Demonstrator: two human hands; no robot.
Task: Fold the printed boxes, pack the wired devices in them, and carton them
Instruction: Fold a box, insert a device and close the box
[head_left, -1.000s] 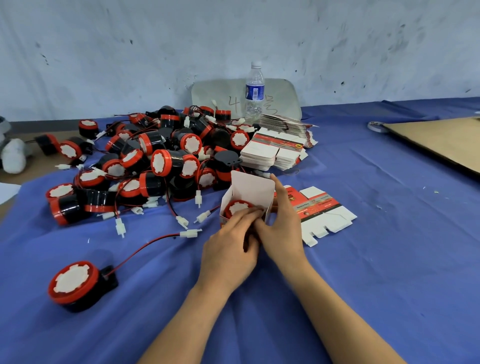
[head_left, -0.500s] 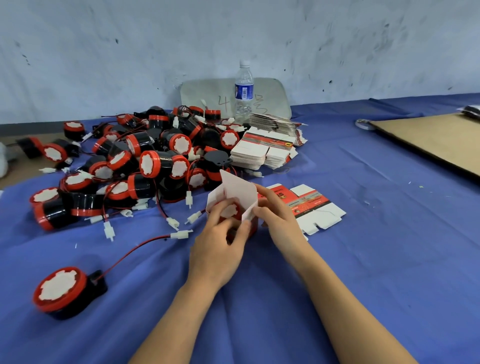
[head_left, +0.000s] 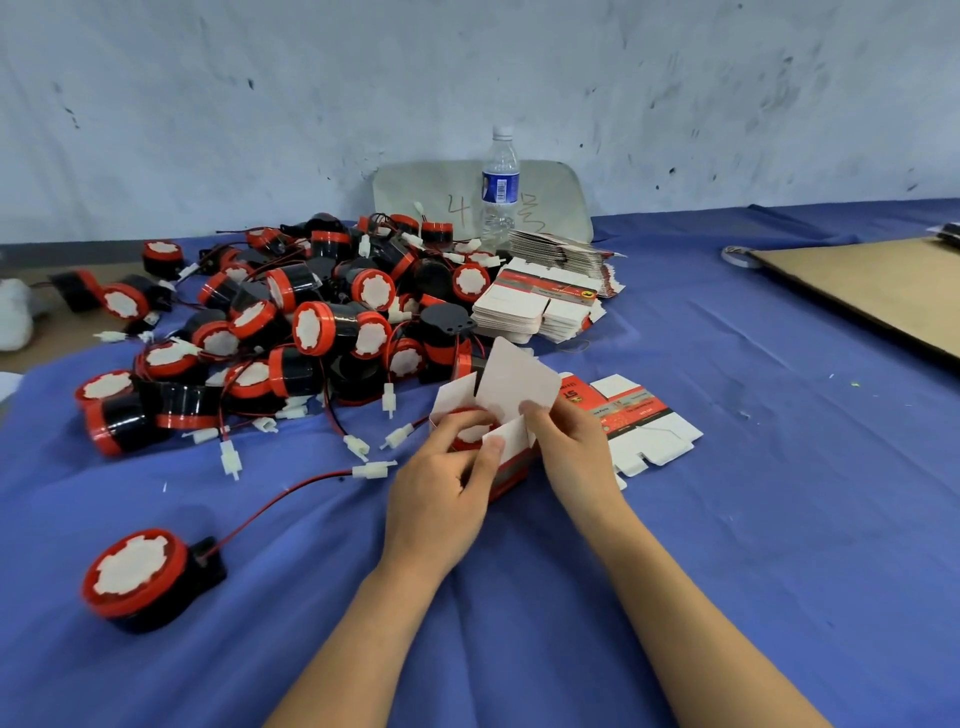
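Observation:
A small printed box (head_left: 511, 470) stands on the blue cloth with a red-rimmed wired device (head_left: 470, 431) inside it and its white lid flap (head_left: 517, 384) raised. My left hand (head_left: 441, 493) holds the box's near side, thumb on a white side flap. My right hand (head_left: 571, 452) pinches the right flap at the box's opening. A flat printed box blank (head_left: 634, 421) lies just right of my hands. A heap of black-and-red wired devices (head_left: 311, 327) fills the left middle. One loose device (head_left: 140, 577) sits near left, its red wire running toward the box.
Stacks of flat box blanks (head_left: 540, 301) lie behind the box, with a water bottle (head_left: 500, 192) and a grey tray (head_left: 431, 197) against the wall. A brown cardboard sheet (head_left: 872, 291) and a tape roll (head_left: 740, 255) are at the far right.
The lid flap tipped from upright toward the opening. My left hand left the device inside and took the side flap; my right hand moved onto the right flap.

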